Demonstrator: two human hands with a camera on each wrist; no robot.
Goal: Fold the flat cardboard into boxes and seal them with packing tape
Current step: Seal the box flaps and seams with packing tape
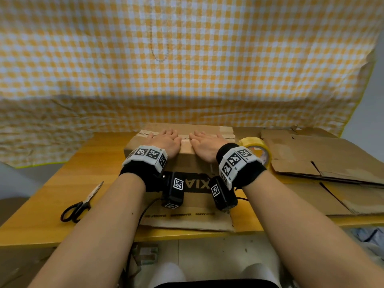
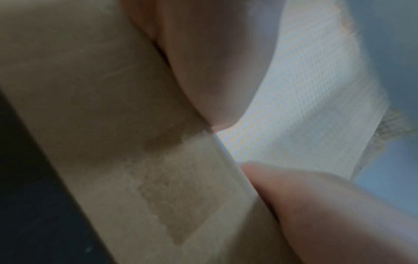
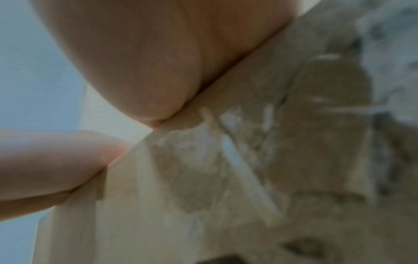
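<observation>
- Both palms lie flat with fingers extended: the left hand (image 1: 165,140) and the right hand (image 1: 205,143) press side by side on the top of a brown cardboard box (image 1: 188,163) at the centre of the head view, holding nothing curled in the fingers.
- Between the two hands runs the seam (image 1: 185,138) where the top flaps meet, with strips of glossy clear tape (image 1: 225,135) and torn, lighter patches of paper along it.
- Box faces are matte corrugated board; its near side carries bold black printed letters (image 1: 194,182), partly hidden by the wrist cameras.
- Up close in the left wrist view, a fingertip (image 2: 316,205) presses on a smooth beige flap (image 2: 90,89) with a rough rectangular patch where the surface is peeled; the picture is blurred.
- Equally soft, the right wrist view shows the palm (image 3: 158,62) and a finger (image 3: 56,160) on board scuffed with pale scrapes.
- Right of the box, touching or just beside it, stands a round roll of yellowish packing tape (image 1: 256,149).
- Flat cardboard sheets (image 1: 324,161), with cut slots and creased flaps, lie stacked at the right of the frame.
- Black-handled scissors (image 1: 80,204) with steel blades rest at lower left on the smooth yellow wooden table (image 1: 62,183).
- Crinkled yellow-and-white checked cloth (image 1: 187,59) fills the upper half of the frame.
</observation>
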